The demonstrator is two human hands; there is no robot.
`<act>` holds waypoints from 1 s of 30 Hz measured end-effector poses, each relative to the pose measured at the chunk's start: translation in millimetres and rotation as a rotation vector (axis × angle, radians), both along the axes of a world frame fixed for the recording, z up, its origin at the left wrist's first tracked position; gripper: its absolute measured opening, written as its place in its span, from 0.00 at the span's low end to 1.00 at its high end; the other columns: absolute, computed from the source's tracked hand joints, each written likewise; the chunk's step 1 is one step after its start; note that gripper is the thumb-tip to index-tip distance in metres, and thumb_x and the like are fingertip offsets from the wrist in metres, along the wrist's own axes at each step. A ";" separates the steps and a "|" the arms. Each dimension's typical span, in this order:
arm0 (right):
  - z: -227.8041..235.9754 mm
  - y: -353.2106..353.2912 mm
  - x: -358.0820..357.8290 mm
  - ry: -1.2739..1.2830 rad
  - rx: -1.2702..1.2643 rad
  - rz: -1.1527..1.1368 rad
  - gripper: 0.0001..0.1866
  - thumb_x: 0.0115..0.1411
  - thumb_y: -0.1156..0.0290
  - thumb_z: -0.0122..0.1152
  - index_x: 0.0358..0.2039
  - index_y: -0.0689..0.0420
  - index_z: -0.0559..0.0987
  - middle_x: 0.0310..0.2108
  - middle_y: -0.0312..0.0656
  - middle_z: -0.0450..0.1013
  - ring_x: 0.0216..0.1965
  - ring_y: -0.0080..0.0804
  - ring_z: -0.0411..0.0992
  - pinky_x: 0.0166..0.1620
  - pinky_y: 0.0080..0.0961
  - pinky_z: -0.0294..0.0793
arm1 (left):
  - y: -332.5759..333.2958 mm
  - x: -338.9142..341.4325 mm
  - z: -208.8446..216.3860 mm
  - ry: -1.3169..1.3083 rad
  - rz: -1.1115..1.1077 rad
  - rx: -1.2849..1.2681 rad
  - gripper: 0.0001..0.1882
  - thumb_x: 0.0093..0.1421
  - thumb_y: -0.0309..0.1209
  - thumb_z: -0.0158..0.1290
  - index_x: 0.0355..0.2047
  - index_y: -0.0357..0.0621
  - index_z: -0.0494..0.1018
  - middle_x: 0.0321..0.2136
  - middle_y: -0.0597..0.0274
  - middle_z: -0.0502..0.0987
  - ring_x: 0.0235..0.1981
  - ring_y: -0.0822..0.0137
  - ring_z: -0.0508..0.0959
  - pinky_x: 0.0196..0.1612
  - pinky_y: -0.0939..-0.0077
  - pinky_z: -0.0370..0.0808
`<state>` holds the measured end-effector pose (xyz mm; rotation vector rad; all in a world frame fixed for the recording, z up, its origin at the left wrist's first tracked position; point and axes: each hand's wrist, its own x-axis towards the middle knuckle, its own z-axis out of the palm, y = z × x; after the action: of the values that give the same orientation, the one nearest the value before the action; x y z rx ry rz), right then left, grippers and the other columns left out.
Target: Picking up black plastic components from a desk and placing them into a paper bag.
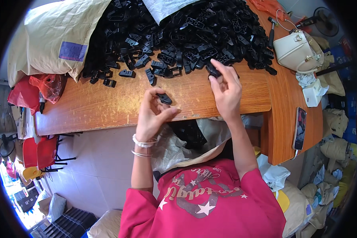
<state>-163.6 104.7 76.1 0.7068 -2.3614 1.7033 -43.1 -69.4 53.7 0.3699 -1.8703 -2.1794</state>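
A large heap of small black plastic parts [166, 57] covers the far side of the wooden table [99, 104]. Near the table's front edge, my left hand [152, 117] has its fingers curled round one black plastic part [165, 98], with the thumb held away from it. At the heap's near edge, my right hand [228, 90] has thumb and forefinger on either side of another black plastic part [213, 71]. The remaining fingers of that hand are partly hidden. Below the table edge, an open sack [172, 148] on my lap has dark contents showing.
A stuffed beige sack [53, 33] lies at the far left beside red plastic bags [47, 87]. At the right are a white handbag [299, 51], a hammer [271, 33], a tissue pack [314, 93] and a phone [300, 129] with a cable. A red chair [39, 152] stands left.
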 end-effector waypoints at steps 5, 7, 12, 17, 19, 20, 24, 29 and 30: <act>-12.7 6.3 22.9 -0.465 -0.400 0.286 0.13 0.61 0.82 0.50 0.47 0.66 0.73 0.40 0.44 0.72 0.34 0.27 0.77 0.35 0.17 0.78 | 11.5 -4.3 -10.4 -0.046 -0.006 -0.350 0.19 0.55 0.16 0.53 0.47 0.38 0.62 0.25 0.68 0.71 0.24 0.81 0.72 0.26 0.88 0.72; -8.4 7.8 31.3 -0.628 -0.494 0.317 0.13 0.62 0.81 0.51 0.47 0.68 0.72 0.36 0.47 0.75 0.33 0.30 0.78 0.37 0.20 0.79 | 19.0 -4.6 4.3 -0.069 -0.056 -0.149 0.19 0.57 0.17 0.53 0.47 0.38 0.62 0.26 0.65 0.73 0.25 0.77 0.75 0.26 0.87 0.72; -7.9 7.1 52.2 -0.609 -0.580 0.369 0.13 0.61 0.75 0.57 0.45 0.69 0.73 0.26 0.43 0.75 0.25 0.24 0.75 0.27 0.16 0.75 | 30.5 -1.0 15.0 -0.003 -0.136 0.194 0.18 0.59 0.19 0.53 0.49 0.34 0.64 0.31 0.58 0.77 0.28 0.72 0.79 0.28 0.84 0.75; -14.7 4.4 57.7 -0.426 -0.504 0.315 0.14 0.59 0.69 0.62 0.42 0.66 0.77 0.30 0.36 0.71 0.26 0.18 0.68 0.30 0.11 0.68 | 32.8 2.7 17.5 -0.103 -0.132 -0.021 0.16 0.54 0.21 0.59 0.44 0.33 0.71 0.29 0.66 0.76 0.26 0.81 0.75 0.27 0.87 0.72; -16.1 1.9 57.9 -0.206 -0.427 0.271 0.13 0.58 0.67 0.63 0.40 0.63 0.79 0.34 0.35 0.67 0.31 0.19 0.66 0.36 0.13 0.68 | 32.4 4.0 25.0 -0.153 -0.155 0.013 0.16 0.54 0.21 0.59 0.43 0.32 0.71 0.28 0.66 0.76 0.25 0.81 0.75 0.26 0.87 0.72; -16.0 1.8 57.8 -0.208 -0.426 0.273 0.13 0.58 0.67 0.63 0.40 0.63 0.79 0.34 0.35 0.67 0.31 0.19 0.66 0.36 0.13 0.68 | 30.9 4.9 27.7 -0.156 -0.197 0.058 0.17 0.55 0.21 0.58 0.45 0.31 0.71 0.28 0.65 0.76 0.26 0.80 0.76 0.28 0.86 0.73; -19.7 -0.7 55.6 -0.090 -0.312 0.283 0.12 0.57 0.67 0.64 0.40 0.59 0.79 0.39 0.41 0.71 0.37 0.26 0.71 0.40 0.18 0.71 | 27.7 8.0 25.8 -0.034 -0.234 0.296 0.20 0.58 0.21 0.55 0.51 0.29 0.68 0.32 0.58 0.78 0.30 0.75 0.79 0.35 0.81 0.76; -10.6 -5.9 65.8 -0.503 -0.539 0.320 0.19 0.55 0.72 0.64 0.48 0.60 0.74 0.43 0.45 0.74 0.42 0.34 0.74 0.44 0.25 0.73 | 31.7 9.5 17.8 0.090 -0.098 -0.244 0.25 0.56 0.19 0.54 0.55 0.37 0.67 0.41 0.55 0.78 0.35 0.75 0.79 0.38 0.82 0.75; -13.2 -7.2 67.0 -0.473 -0.527 0.304 0.23 0.54 0.76 0.64 0.51 0.60 0.72 0.39 0.44 0.75 0.41 0.32 0.74 0.44 0.25 0.73 | 31.5 11.2 18.5 0.068 -0.086 -0.297 0.25 0.56 0.18 0.53 0.55 0.38 0.67 0.41 0.54 0.78 0.35 0.75 0.79 0.37 0.82 0.75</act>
<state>-96.7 97.5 62.8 0.6387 -1.9474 2.7348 -31.8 -37.8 72.1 0.1575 -2.1643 -1.8961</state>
